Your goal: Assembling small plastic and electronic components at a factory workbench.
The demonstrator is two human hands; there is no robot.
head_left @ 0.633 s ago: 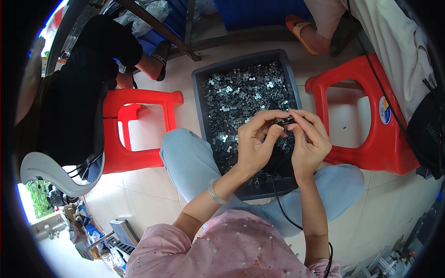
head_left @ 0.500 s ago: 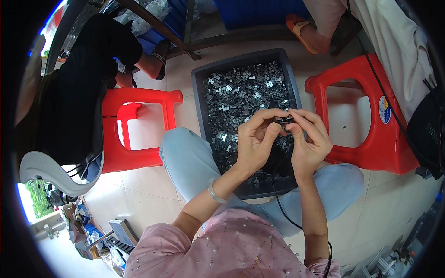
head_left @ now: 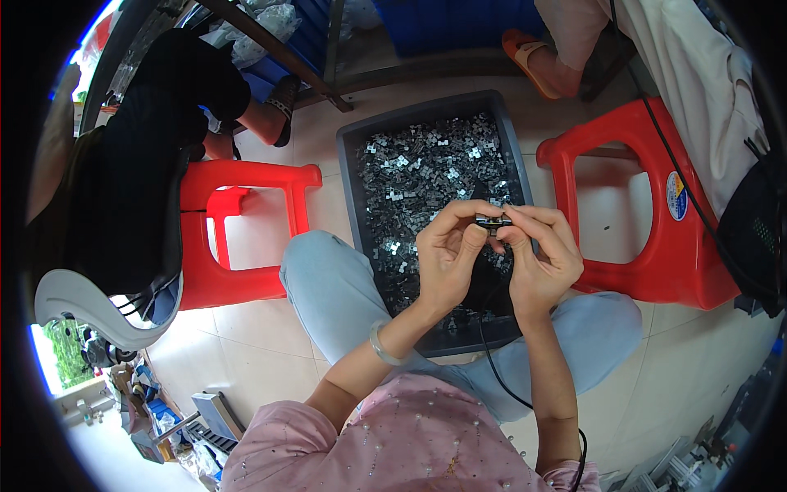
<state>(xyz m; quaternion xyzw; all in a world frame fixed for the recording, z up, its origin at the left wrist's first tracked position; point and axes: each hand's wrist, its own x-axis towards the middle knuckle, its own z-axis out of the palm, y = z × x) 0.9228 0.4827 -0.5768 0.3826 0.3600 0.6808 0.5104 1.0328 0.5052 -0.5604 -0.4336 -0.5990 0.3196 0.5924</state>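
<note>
A small, dark, shiny piece [head_left: 493,221] spans the gap between my two hands, above the right part of a grey plastic bin [head_left: 348,176]. My left hand [head_left: 447,258] pinches its left end between thumb and forefinger. At the other end, my right hand [head_left: 544,258] closes thumb and fingers on it. The piece's exact kind is too small to make out. Below my hands, the bin holds a heap of small dark and silvery metal pieces [head_left: 426,164]. My fingers and palms cover part of the heap.
The bin stands on the tiled floor between my knees. Red plastic stools [head_left: 246,170] [head_left: 705,266] flank it, each beside a seated person. A black cable [head_left: 492,357] runs past my right forearm. Beyond the bin are a metal frame bar [head_left: 270,47] and blue crates [head_left: 443,25].
Both hands have shifted slightly left and down. My fingertips have moved a little apart, and more of the dark piece shows between them.
</note>
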